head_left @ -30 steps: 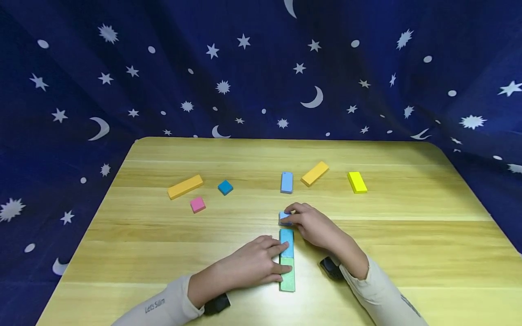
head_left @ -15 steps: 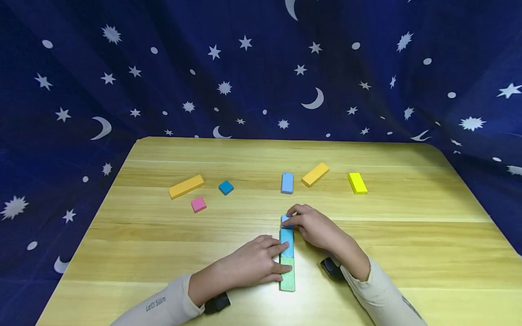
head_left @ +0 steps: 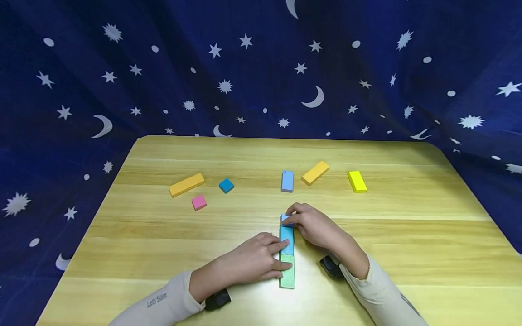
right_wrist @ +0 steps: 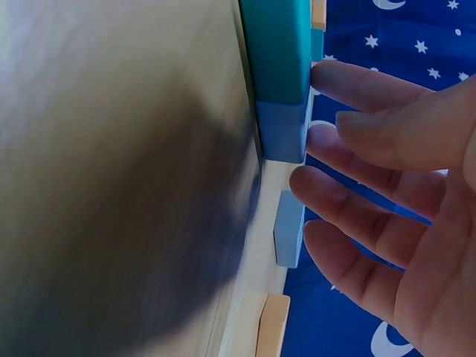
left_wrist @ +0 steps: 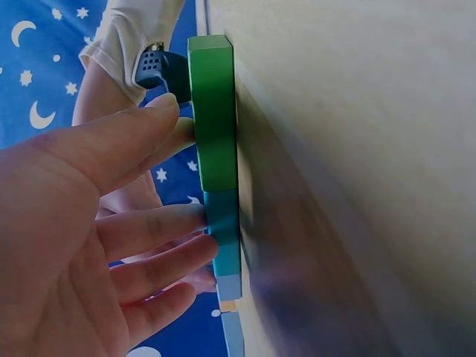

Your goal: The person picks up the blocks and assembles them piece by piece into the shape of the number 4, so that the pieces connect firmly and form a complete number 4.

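A green block (head_left: 287,277), a turquoise block (head_left: 287,248) and a small light blue block (head_left: 284,217) lie end to end in a straight row at the table's front middle. My left hand (head_left: 257,258) reaches from the left, its extended fingers resting on the green and turquoise blocks. From the right, my right hand (head_left: 316,225) touches the top of the small light blue block with its fingertips. In the right wrist view, the small light blue block (right_wrist: 282,130) meets the turquoise block (right_wrist: 277,52), and my right hand's fingers are loosely bent.
Beyond the row lie a longer light blue block (head_left: 287,181), an orange block (head_left: 315,173) and a yellow block (head_left: 357,181). Farther left are another orange block (head_left: 186,184), a dark blue square (head_left: 226,185) and a pink square (head_left: 199,202). A starry curtain (head_left: 261,68) hangs behind the table.
The small light blue block has slid toward the person under the right hand, closing the gap to the turquoise block. The left hand has stayed on the row.
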Tool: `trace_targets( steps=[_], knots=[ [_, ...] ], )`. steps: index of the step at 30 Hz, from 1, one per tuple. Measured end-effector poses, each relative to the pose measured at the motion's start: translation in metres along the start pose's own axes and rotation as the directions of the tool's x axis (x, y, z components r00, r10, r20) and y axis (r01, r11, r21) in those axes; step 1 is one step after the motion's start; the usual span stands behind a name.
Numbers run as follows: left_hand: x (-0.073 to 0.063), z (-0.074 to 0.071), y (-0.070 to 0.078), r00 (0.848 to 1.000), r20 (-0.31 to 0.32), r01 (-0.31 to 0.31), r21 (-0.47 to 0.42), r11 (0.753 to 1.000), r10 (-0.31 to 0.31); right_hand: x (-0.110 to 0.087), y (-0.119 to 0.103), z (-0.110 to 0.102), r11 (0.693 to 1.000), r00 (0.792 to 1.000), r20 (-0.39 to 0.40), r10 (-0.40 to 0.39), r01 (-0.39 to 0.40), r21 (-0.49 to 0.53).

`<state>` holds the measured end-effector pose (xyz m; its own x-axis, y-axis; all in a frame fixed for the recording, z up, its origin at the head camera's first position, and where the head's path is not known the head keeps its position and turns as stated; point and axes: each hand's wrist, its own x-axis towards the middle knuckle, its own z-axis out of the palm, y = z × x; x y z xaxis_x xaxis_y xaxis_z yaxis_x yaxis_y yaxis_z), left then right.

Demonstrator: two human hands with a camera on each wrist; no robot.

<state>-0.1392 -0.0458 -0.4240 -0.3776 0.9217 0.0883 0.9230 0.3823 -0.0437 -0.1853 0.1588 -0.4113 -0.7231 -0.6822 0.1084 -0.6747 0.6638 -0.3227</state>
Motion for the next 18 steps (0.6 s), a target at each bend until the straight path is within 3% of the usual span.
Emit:
trace_targets(
  steps=[18],
  knots=[
    [0.0004, -0.0021, 0.0002, 0.999, 0.035, 0.019, -0.034, 0.999, -0.018, -0.0001, -0.0006, 0.0004, 1.000, 1.000, 0.004, -0.004, 0.004, 0.001]
  ],
)
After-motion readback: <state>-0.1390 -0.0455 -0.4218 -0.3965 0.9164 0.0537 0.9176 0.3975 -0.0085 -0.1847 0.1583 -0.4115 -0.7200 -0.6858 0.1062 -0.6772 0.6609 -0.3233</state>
